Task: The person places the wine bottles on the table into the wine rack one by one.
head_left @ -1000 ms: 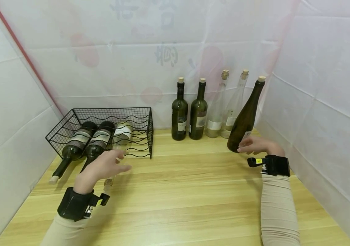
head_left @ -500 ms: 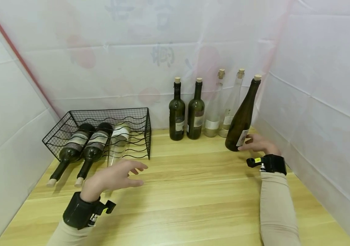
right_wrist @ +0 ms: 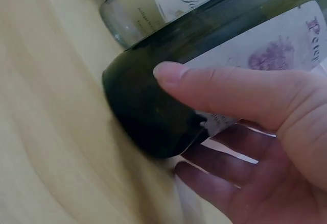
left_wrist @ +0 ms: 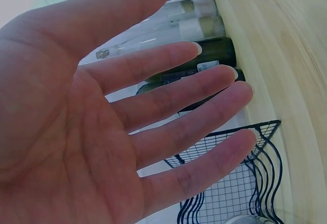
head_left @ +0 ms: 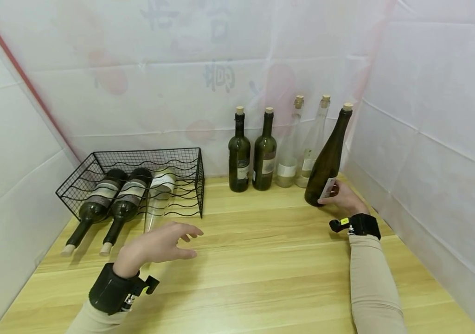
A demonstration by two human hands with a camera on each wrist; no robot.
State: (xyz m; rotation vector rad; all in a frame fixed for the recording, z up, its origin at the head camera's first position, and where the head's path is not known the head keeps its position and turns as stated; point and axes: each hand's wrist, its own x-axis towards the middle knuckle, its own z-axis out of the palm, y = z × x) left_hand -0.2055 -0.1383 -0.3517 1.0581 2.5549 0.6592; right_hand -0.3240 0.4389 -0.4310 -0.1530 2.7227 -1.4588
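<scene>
In the head view, my right hand [head_left: 343, 198] grips a dark corked wine bottle [head_left: 328, 157] low down by its label, and the bottle leans to the right. The right wrist view shows the thumb [right_wrist: 219, 89] lying across the dark glass, while the other fingers go round the far side. My left hand [head_left: 160, 246] hovers over the table with fingers spread and palm bare in the left wrist view. Beneath and behind it, a clear bottle [head_left: 158, 199] lies in the black wire rack [head_left: 200, 185], its neck partly hidden by that hand.
Two dark green bottles [head_left: 95, 204] [head_left: 129, 199] also lie in the rack, necks toward me. Along the back wall stand two green bottles [head_left: 239, 157] [head_left: 265, 160] and two clear ones [head_left: 287, 162] [head_left: 310, 157]. White sheets enclose the wooden table [head_left: 254, 278].
My left hand has drawn away from the rack, rightward and toward me. My right hand has closed further round the dark bottle, whose label now shows more.
</scene>
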